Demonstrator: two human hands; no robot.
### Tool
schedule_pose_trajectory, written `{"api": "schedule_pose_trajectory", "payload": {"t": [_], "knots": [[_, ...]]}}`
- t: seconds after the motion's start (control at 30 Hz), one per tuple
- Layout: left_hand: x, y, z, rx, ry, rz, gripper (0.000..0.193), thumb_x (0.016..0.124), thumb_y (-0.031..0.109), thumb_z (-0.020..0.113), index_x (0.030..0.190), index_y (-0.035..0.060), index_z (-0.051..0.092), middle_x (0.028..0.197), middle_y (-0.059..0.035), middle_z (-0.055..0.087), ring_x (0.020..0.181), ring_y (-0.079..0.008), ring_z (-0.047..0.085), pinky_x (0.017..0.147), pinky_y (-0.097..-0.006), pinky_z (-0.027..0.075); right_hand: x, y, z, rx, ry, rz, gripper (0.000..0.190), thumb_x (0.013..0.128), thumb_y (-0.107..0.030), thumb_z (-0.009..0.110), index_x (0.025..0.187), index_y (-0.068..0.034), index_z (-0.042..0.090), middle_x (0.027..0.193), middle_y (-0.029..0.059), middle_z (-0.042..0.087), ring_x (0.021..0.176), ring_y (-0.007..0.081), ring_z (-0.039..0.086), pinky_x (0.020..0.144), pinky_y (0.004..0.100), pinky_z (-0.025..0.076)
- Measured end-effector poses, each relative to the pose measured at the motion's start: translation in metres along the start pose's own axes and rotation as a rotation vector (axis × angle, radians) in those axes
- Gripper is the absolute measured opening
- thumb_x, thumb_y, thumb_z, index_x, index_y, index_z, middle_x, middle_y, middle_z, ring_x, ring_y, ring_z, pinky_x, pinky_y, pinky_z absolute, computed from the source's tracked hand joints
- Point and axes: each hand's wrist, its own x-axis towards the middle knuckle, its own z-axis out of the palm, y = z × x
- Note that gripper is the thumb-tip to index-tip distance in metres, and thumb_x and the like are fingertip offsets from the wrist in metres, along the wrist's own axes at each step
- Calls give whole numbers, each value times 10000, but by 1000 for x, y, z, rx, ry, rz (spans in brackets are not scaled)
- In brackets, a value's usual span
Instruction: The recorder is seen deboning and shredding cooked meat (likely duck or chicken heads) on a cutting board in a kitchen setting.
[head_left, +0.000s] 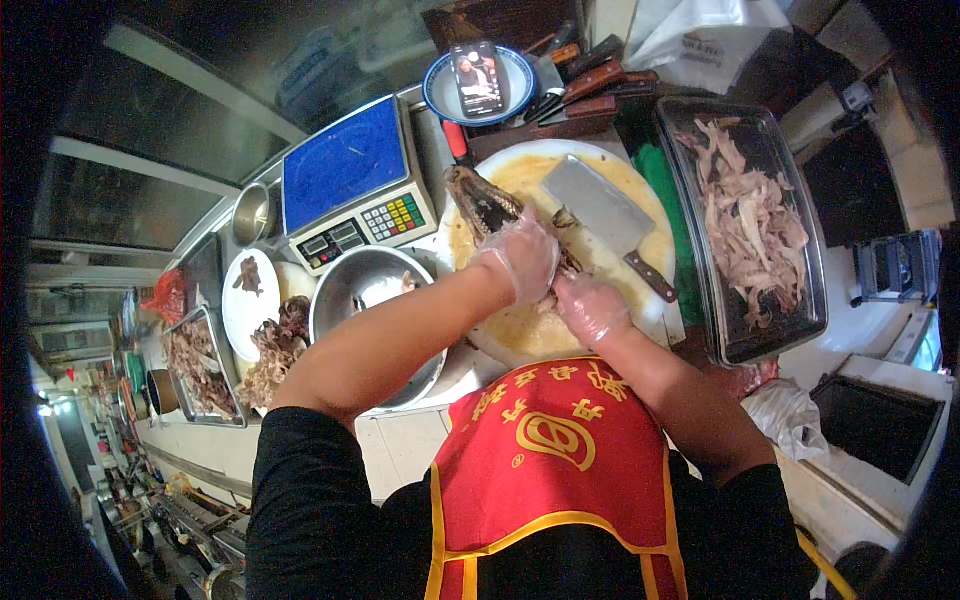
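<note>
A cooked animal head (469, 199), perhaps a sheep's, lies with its snout pointing up-left and a row of teeth showing in the jaw. It rests on a round white cutting board (517, 341) with a yellow-stained surface. My left hand (523, 255), in a clear plastic glove, is closed over the head behind the jaw. Right beside it my right hand (592, 309), gloved too, pinches the near end of the head or some meat there; the fingers partly hide it. A cleaver (598, 204) with a wooden handle lies flat on the board, beyond both hands.
A metal tray (814, 296) of meat strips (750, 217) stands right of the board. To the left are a steel bowl (330, 300), a digital scale (345, 165), a white plate (247, 330) and another meat-filled tray (232, 390). Several knives (592, 82) and a phone (480, 79) sit behind.
</note>
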Motion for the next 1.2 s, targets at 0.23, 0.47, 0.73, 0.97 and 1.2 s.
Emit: {"api": "schedule_pose_trajectory", "payload": {"t": [0.23,0.47,0.73,0.97,1.2], "knots": [[-2,-4,-10,28,8,97,279,854,240,547,933,33,717,983,-160,703,1009,-311,644,980,-446,420,0,2,1,-29,-14,10,165,832,-214,650,947,-97,632,799,150,648,689,320,683,581,436,555],[5,-17,-14,-76,48,113,222,785,198,611,831,23,738,876,-175,715,861,-326,687,836,-424,508,1,2,-1,-35,-13,14,189,853,-215,633,1028,-143,635,799,143,650,685,325,681,582,439,558],[11,-27,-18,-169,9,129,180,756,175,626,806,38,731,869,-176,698,877,-343,684,849,-440,486,4,-3,-12,-18,-101,76,318,855,-220,634,1171,-188,613,841,142,660,709,327,679,579,445,557],[2,-24,-16,-192,99,90,237,755,245,643,786,26,728,825,-191,693,829,-355,685,811,-456,505,1,-2,-11,59,-54,57,267,860,-220,626,1119,-155,633,869,143,663,773,323,679,647,452,557],[6,-19,-32,-345,-275,50,295,829,252,588,898,9,741,995,-219,711,948,-368,694,841,-443,537,1,9,7,-58,-167,-29,305,935,-195,530,1233,-165,586,878,159,664,755,335,704,622,457,575]]}}
